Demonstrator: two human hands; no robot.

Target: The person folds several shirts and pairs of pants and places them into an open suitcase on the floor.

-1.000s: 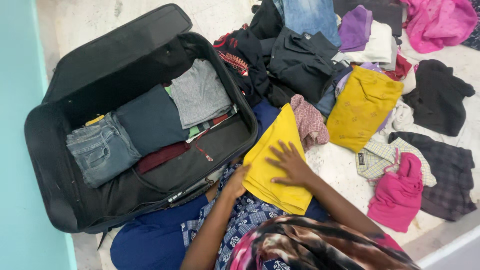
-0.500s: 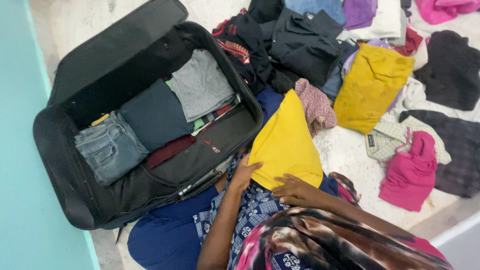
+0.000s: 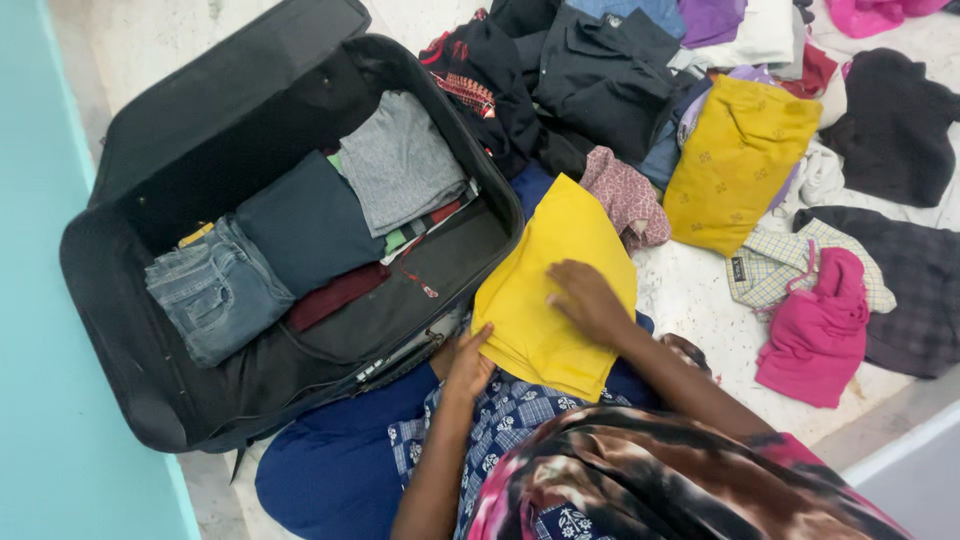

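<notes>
A folded bright yellow garment (image 3: 545, 295) lies on my lap beside an open black suitcase (image 3: 150, 390). My right hand (image 3: 588, 300) rests flat on top of the yellow garment, fingers spread. My left hand (image 3: 466, 362) holds the garment's lower left edge. In the suitcase lie folded jeans (image 3: 215, 290), a dark teal piece (image 3: 305, 225) and a grey piece (image 3: 400, 165), side by side.
Loose clothes cover the pale floor at right: a mustard garment (image 3: 735, 160), dark clothes (image 3: 600, 75), a pink garment (image 3: 820, 330), a checked cloth (image 3: 775, 265) and a patterned pink piece (image 3: 625, 195). A teal wall (image 3: 40, 350) runs along the left.
My right hand moved from the garment's lower edge up onto its top and now presses it flat. The left hand stayed at the lower left edge.
</notes>
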